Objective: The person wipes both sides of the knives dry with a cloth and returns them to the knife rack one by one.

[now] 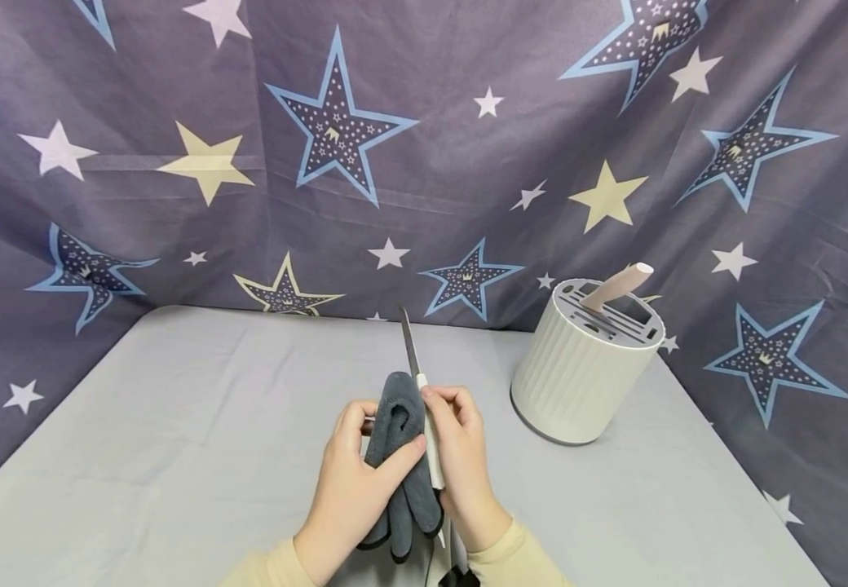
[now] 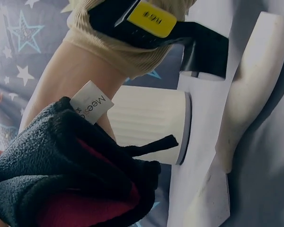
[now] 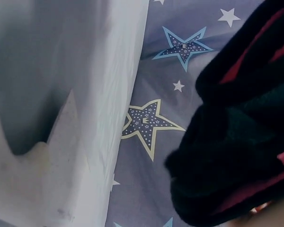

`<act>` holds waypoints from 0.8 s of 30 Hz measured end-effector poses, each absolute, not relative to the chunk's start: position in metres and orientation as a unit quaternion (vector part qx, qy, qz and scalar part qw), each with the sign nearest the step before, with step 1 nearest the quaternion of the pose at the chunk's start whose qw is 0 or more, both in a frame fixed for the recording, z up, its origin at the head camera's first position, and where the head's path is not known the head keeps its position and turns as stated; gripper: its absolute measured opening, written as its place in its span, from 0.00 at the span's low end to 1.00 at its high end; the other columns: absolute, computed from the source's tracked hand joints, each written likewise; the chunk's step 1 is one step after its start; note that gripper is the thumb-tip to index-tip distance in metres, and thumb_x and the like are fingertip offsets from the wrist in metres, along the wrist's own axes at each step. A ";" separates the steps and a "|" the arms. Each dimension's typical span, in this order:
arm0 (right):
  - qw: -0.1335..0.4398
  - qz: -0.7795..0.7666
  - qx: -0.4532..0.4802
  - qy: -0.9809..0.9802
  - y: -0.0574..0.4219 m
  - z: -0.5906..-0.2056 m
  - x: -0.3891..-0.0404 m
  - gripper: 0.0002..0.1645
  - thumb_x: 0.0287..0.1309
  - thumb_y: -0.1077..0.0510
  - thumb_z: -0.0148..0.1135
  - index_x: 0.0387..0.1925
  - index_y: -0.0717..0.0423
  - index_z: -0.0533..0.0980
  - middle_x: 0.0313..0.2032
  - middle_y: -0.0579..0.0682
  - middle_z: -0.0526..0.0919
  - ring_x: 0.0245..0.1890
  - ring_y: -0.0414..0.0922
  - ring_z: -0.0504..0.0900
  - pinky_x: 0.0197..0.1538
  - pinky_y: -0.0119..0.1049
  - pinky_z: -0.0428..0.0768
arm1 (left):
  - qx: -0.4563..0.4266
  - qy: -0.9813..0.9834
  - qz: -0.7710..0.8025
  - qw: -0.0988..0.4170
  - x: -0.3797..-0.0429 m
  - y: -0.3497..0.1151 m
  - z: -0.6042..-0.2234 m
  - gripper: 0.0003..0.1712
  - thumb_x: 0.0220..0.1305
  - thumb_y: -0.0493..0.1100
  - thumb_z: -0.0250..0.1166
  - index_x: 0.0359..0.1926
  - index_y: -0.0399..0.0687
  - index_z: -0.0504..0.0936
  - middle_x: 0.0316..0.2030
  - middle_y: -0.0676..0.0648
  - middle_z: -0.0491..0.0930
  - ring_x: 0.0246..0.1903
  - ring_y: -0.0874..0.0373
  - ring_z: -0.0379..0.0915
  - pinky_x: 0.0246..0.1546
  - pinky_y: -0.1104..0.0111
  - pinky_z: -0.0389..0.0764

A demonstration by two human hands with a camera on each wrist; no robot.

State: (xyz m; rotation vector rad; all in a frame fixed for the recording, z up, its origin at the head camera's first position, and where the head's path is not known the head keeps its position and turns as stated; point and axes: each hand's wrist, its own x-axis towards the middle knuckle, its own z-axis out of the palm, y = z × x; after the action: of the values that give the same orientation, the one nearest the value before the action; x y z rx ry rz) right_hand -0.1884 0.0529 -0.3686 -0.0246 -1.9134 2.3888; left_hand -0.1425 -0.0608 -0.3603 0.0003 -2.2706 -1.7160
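My left hand [image 1: 368, 481] grips a soft dark grey fleece piece [image 1: 398, 416] with long lobes and black trim. Its exact kind is unclear; the left wrist view shows a reddish lining and a white label [image 2: 91, 102]. Right beside it, my right hand [image 1: 463, 448] pinches the pale handle [image 1: 432, 452] of a knife, whose narrow blade [image 1: 411, 346] points up and away from me. The handle lies close against the fleece; whether they touch cannot be told. Part of the right hand's fingers is hidden behind the handle.
A ribbed cream knife block [image 1: 578, 383] stands at the right, with one pinkish-beige handle [image 1: 618, 285] sticking out of its slotted top. Near my wrists lies a pale handle-shaped object [image 2: 255, 71], partly hidden. A star-patterned curtain [image 1: 306, 228] borders the light grey table [image 1: 174, 440].
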 end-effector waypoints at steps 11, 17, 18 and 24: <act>0.059 0.779 -0.016 -0.624 0.060 -0.363 -0.193 0.12 0.68 0.53 0.59 0.43 0.59 0.76 0.34 0.45 0.78 0.32 0.39 0.78 0.35 0.30 0.79 | -0.031 -0.775 -0.619 0.122 -0.134 -0.054 -0.362 0.18 0.55 0.49 0.74 0.43 0.54 0.76 0.42 0.51 0.74 0.41 0.57 0.66 0.33 0.70 0.75; 0.073 0.780 -0.016 -0.621 0.064 -0.361 -0.195 0.11 0.67 0.54 0.60 0.42 0.59 0.77 0.35 0.45 0.78 0.33 0.39 0.78 0.37 0.31 0.78 | -0.044 -0.772 -0.624 0.114 -0.129 -0.050 -0.363 0.18 0.54 0.49 0.75 0.42 0.54 0.77 0.42 0.52 0.75 0.41 0.57 0.68 0.35 0.70 0.76; 0.075 0.780 -0.015 -0.620 0.064 -0.361 -0.195 0.10 0.67 0.54 0.60 0.42 0.59 0.77 0.35 0.45 0.78 0.34 0.40 0.77 0.38 0.31 0.78 | -0.046 -0.770 -0.626 0.114 -0.129 -0.050 -0.362 0.18 0.55 0.49 0.75 0.42 0.54 0.77 0.42 0.51 0.75 0.41 0.57 0.68 0.36 0.70 0.76; 0.081 0.777 -0.015 -0.624 0.065 -0.362 -0.197 0.10 0.67 0.55 0.60 0.41 0.59 0.77 0.36 0.45 0.78 0.34 0.40 0.77 0.38 0.31 0.78 | -0.035 -0.765 -0.634 0.109 -0.127 -0.048 -0.362 0.17 0.57 0.50 0.73 0.44 0.55 0.77 0.43 0.52 0.76 0.41 0.59 0.69 0.39 0.68 0.75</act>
State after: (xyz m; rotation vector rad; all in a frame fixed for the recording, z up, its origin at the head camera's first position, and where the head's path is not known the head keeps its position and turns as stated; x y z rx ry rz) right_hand -0.1966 0.0649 -0.3622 -0.0451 -1.8641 2.3242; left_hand -0.1269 -0.0485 -0.3621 -0.1042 -2.2500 -1.8645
